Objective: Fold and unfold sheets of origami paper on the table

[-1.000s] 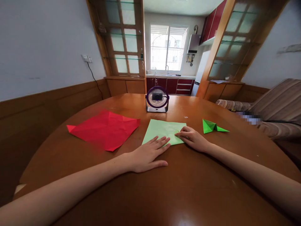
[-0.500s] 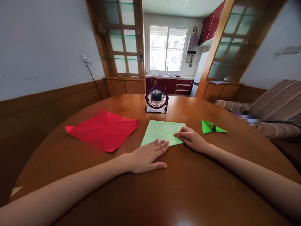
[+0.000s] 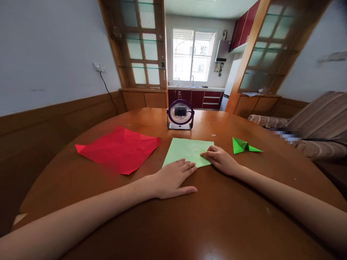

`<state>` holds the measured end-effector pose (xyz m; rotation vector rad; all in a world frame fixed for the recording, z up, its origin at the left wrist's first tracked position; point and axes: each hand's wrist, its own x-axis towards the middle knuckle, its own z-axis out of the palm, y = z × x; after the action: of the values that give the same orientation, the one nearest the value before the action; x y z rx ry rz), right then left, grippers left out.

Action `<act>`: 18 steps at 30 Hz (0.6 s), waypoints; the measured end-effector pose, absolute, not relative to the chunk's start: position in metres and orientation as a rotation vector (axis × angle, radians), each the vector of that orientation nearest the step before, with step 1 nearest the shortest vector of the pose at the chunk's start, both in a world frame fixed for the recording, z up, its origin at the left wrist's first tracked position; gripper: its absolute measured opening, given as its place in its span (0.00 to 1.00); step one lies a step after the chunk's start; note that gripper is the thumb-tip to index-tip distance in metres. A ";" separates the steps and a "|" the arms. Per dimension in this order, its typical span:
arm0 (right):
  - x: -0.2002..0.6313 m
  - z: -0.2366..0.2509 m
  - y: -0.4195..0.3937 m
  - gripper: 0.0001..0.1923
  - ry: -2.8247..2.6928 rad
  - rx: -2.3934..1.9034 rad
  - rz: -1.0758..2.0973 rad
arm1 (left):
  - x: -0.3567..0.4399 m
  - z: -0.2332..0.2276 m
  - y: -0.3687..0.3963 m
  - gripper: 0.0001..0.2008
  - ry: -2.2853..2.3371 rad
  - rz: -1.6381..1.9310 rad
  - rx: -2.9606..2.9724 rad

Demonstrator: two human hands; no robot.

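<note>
A light green sheet of paper (image 3: 184, 147) lies flat on the wooden table, in front of the fan. My left hand (image 3: 175, 178) rests palm down across its near edge, fingers stretched out and thumb apart on the tabletop. At the sheet's right side, my right hand (image 3: 223, 159) has its thumb and fingers pinched together on the paper, near a slightly yellower spot. To the right of that hand stands a folded bright green paper piece (image 3: 240, 146). A creased red sheet of paper (image 3: 121, 150) is spread out to the left, one corner turned up.
A small purple fan (image 3: 180, 113) stands towards the far edge of the round wooden table (image 3: 206, 216). Beyond the table's right edge is a striped sofa (image 3: 320, 119). Glass-shelved cabinets and a kitchen with a window (image 3: 192, 54) fill the background.
My left hand has slid slightly to the right along the near edge of the light green paper. My right hand and the other papers stay in place.
</note>
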<state>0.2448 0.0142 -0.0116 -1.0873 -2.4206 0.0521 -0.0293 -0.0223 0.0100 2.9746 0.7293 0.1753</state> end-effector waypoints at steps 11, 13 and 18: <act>0.245 -0.012 0.013 0.15 -2.386 -1.062 0.058 | 0.002 0.014 -0.009 0.26 0.665 0.334 3.308; 0.245 -0.012 0.013 0.15 -2.389 -1.054 0.055 | 0.004 0.017 -0.008 0.22 0.643 0.343 3.319; 0.246 -0.013 0.014 0.14 -2.386 -1.037 0.044 | 0.000 0.025 -0.006 0.16 0.562 0.317 3.342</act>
<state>0.2463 0.0136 -0.0131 -1.0375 -2.3858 0.0443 -0.0001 -0.0058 0.0254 3.3424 0.5615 0.3174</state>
